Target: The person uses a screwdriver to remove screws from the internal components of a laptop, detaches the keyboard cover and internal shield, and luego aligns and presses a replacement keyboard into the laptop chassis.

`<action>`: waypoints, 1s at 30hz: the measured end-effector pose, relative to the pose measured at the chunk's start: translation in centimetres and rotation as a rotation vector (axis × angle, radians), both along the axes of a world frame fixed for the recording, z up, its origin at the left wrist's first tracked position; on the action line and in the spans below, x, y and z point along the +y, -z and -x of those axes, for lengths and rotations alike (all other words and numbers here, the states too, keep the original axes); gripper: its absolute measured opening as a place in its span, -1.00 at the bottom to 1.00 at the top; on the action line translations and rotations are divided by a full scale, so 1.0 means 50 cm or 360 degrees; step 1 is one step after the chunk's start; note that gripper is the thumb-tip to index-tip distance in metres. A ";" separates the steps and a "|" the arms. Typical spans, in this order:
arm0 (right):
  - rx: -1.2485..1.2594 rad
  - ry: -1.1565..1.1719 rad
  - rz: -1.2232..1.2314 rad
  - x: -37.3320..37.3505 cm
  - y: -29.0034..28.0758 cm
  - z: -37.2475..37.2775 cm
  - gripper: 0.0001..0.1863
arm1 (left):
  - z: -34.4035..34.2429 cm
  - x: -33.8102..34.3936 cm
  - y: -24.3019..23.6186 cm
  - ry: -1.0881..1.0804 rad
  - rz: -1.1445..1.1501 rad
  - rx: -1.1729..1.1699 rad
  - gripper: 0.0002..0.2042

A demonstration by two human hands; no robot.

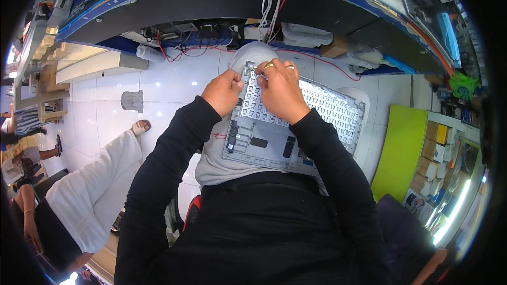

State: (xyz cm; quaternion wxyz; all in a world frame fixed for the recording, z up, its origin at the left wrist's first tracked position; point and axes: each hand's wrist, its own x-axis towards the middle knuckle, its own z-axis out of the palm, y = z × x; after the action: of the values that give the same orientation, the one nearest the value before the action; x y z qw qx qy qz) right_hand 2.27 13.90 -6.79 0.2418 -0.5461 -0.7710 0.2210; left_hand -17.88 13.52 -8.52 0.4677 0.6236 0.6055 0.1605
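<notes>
A grey laptop top case (pixel 266 133) lies tilted across my lap with its inner side up. The silvery metal back of its keyboard (pixel 331 110) fills the far part, and dark cutouts mark the near part. My left hand (pixel 222 92) is closed on the case's left edge, thumb and curled fingers close to the far left corner. At that same corner, my right hand (pixel 282 88), with rings on it, is pinched over the keyboard back. Its fingertips are partly hidden, and what they hold cannot be made out.
Ahead stands a long dark workbench (pixel 206 8) with cables (pixel 270 0) hanging over its edge. Under it are boxes and a plastic container (pixel 306 36). A person in light trousers (pixel 100 174) sits at left. A green-sided display cabinet (pixel 398 150) stands at right.
</notes>
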 end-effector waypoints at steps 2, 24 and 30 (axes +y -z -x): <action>0.0018 0.0007 0.0021 0.004 -0.005 0.002 -0.88 | 0.002 0.001 0.003 0.0020 -0.0016 0.0009 -0.80; 0.0403 0.0118 0.0416 0.010 -0.037 -0.010 -0.92 | -0.017 -0.054 -0.083 0.0322 -0.0593 0.0392 -0.81; 0.0504 0.0138 0.0449 0.015 -0.041 -0.016 -0.88 | -0.004 -0.049 -0.069 0.0376 -0.0348 0.0121 -0.74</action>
State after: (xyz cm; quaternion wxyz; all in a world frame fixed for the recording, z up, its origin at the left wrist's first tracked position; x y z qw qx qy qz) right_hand 3.07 14.63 -4.76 0.2904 -0.5657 -0.6606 0.3990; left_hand -17.69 11.07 -5.09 0.3894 0.7432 0.5241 0.1458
